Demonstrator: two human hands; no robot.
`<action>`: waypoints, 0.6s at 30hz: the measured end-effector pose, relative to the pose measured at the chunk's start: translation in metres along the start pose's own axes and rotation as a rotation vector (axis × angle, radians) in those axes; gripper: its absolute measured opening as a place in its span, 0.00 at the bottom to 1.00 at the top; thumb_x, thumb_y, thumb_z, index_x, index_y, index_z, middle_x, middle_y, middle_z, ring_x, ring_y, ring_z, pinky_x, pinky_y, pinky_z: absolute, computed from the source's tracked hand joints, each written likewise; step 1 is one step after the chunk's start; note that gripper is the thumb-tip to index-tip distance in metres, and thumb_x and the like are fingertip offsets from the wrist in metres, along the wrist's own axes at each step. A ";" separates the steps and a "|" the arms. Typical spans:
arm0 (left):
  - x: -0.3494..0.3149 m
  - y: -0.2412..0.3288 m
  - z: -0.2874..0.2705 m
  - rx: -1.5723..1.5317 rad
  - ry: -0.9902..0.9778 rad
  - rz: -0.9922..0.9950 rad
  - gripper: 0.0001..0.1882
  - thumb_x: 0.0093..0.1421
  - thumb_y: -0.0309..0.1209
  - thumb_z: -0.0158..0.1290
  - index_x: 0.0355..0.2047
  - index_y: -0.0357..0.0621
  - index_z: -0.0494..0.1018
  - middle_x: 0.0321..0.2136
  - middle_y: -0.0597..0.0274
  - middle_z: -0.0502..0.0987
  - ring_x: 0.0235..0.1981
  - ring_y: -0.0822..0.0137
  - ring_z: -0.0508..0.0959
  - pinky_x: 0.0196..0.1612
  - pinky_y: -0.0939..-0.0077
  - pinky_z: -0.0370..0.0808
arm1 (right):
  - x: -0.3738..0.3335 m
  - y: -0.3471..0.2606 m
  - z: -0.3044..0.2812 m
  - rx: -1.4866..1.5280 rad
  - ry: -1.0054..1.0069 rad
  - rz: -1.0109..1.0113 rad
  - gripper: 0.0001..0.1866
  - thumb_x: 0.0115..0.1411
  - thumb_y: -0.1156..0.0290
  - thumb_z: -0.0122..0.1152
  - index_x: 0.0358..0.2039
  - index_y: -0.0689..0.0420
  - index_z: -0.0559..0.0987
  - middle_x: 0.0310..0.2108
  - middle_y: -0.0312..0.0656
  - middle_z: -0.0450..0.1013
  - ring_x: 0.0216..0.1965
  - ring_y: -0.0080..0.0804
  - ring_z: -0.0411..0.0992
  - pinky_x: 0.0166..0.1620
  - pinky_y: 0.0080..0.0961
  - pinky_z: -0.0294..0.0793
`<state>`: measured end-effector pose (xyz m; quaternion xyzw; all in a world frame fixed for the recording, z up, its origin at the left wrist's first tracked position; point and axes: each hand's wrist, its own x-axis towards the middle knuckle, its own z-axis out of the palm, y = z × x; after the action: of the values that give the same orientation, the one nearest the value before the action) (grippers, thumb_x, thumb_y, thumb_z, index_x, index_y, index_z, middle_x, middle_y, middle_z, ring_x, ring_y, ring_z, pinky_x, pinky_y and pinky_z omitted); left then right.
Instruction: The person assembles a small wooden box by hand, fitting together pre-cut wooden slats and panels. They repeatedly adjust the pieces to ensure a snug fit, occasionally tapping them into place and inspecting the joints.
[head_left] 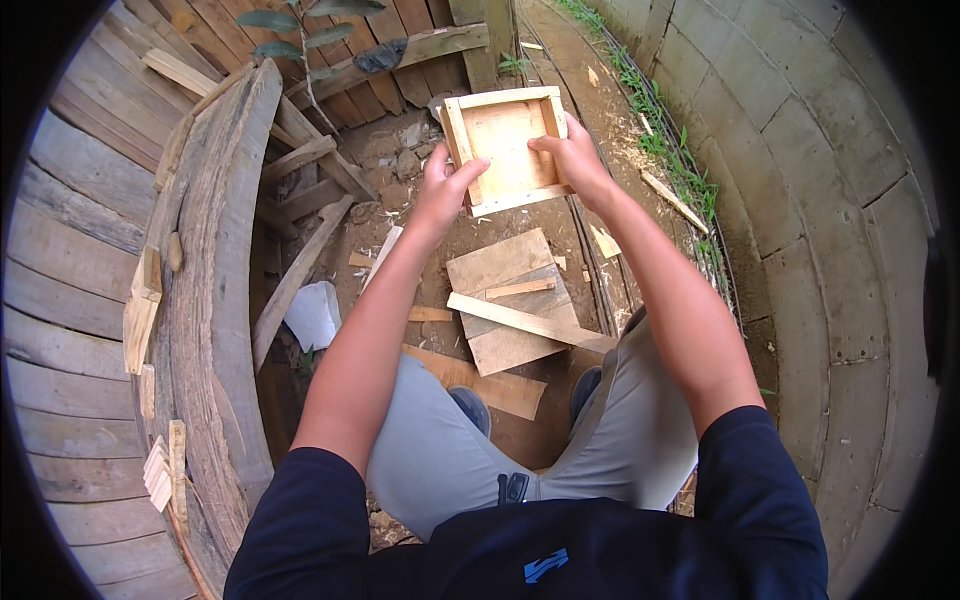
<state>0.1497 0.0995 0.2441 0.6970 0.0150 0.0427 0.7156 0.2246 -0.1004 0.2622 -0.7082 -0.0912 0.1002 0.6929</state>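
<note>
A shallow square wooden box [506,140] of pale wood, with a flat bottom and low side strips, is held up in front of me at arm's length. My left hand [447,190] grips its left side, the thumb lying over the lower left corner. On the right side my right hand [577,160] holds it, its thumb reaching over the rim to the inside. The fingers behind the box are hidden. Below it on the ground lies a square board of planks [490,265], with a long pale strip [530,320] and a shorter strip [520,288] on top.
A thick weathered timber bench [215,270] runs along my left, with small wood offcuts [142,310] on it. A white block [314,315] and a leaning board [296,285] stand beside it. A block wall [830,220] rises at right. Wood shavings litter the dirt.
</note>
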 end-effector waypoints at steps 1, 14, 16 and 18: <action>0.000 0.001 0.001 -0.016 -0.002 0.024 0.29 0.63 0.38 0.58 0.58 0.35 0.63 0.50 0.50 0.76 0.50 0.63 0.79 0.50 0.66 0.79 | 0.000 0.000 0.001 0.014 -0.010 -0.007 0.29 0.56 0.75 0.62 0.59 0.64 0.69 0.49 0.49 0.76 0.48 0.36 0.76 0.53 0.32 0.73; -0.006 0.001 0.007 0.069 -0.022 0.229 0.31 0.60 0.34 0.61 0.59 0.33 0.63 0.52 0.50 0.76 0.53 0.62 0.77 0.58 0.66 0.72 | 0.008 0.016 -0.003 -0.023 0.052 -0.361 0.29 0.55 0.73 0.65 0.58 0.65 0.69 0.50 0.50 0.75 0.49 0.36 0.75 0.54 0.32 0.73; -0.007 0.000 0.007 0.097 -0.022 0.252 0.31 0.59 0.33 0.61 0.59 0.33 0.63 0.52 0.50 0.76 0.53 0.62 0.77 0.58 0.66 0.72 | 0.007 0.015 -0.002 -0.057 0.096 -0.461 0.30 0.55 0.72 0.66 0.58 0.65 0.69 0.50 0.50 0.75 0.51 0.36 0.74 0.55 0.33 0.72; -0.006 0.001 0.005 0.122 -0.022 0.241 0.32 0.59 0.33 0.61 0.59 0.33 0.63 0.52 0.50 0.76 0.53 0.62 0.76 0.58 0.66 0.71 | 0.004 0.014 0.000 -0.076 0.144 -0.508 0.31 0.54 0.71 0.66 0.58 0.65 0.69 0.50 0.50 0.74 0.52 0.37 0.73 0.57 0.33 0.71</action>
<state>0.1445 0.0941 0.2448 0.7363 -0.0744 0.1197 0.6618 0.2280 -0.0997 0.2483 -0.6934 -0.2203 -0.1309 0.6735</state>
